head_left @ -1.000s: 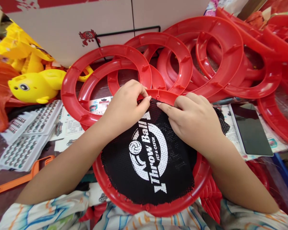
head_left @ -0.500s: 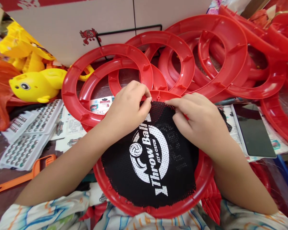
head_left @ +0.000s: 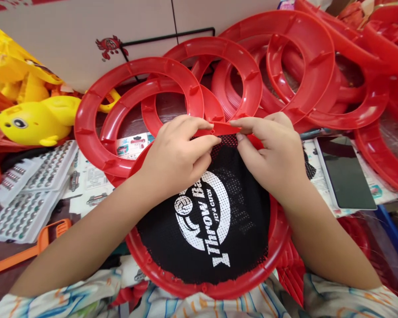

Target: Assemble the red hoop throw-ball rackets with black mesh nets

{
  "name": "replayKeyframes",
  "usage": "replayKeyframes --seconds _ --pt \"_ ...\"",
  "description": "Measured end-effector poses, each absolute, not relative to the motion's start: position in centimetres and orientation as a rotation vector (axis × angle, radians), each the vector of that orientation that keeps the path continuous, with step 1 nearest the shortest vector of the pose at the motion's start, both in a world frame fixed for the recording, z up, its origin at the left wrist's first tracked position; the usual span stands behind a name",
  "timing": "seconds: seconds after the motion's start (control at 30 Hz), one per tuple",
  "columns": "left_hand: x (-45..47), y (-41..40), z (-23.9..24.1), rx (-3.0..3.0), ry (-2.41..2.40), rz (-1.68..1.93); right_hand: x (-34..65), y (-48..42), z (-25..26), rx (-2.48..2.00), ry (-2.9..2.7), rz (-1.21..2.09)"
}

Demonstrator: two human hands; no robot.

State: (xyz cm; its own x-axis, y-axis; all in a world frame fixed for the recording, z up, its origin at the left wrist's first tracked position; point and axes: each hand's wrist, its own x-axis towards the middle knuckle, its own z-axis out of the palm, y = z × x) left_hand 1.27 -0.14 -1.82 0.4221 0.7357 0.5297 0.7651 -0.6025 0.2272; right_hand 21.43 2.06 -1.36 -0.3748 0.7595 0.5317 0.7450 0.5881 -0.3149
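A red plastic ring (head_left: 152, 260) rests on my lap with a black mesh net (head_left: 172, 238) stretched over it; the net bears white "Throw Ball" lettering. My left hand (head_left: 175, 157) pinches the far edge of the net and ring between thumb and fingers. Just to its right, my right hand (head_left: 272, 154) also grips the ring's far rim, with its fingertips pressed on the mesh edge. Both hands meet at the top of the ring.
Several empty red rings (head_left: 132, 75) lie piled behind and to the right. A yellow toy (head_left: 36, 121) and trays of button cells (head_left: 26, 198) are at left, an orange bar (head_left: 23, 251) below them. A dark phone (head_left: 345, 172) lies on papers at right. A white carton (head_left: 86, 35) stands behind.
Both hands have shifted up onto the ring's far rim; the thumbs and fingers now clamp the rim and mesh edge instead of pressing the mesh flat.
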Motion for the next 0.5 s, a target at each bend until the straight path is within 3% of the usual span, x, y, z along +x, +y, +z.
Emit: replayKeyframes --seconds 0.5 --pt "1.51 -0.26 -1.55 -2.565 -1.454 -0.698 20.96 1.98 -0.95 -1.298 -2.141 0.107"
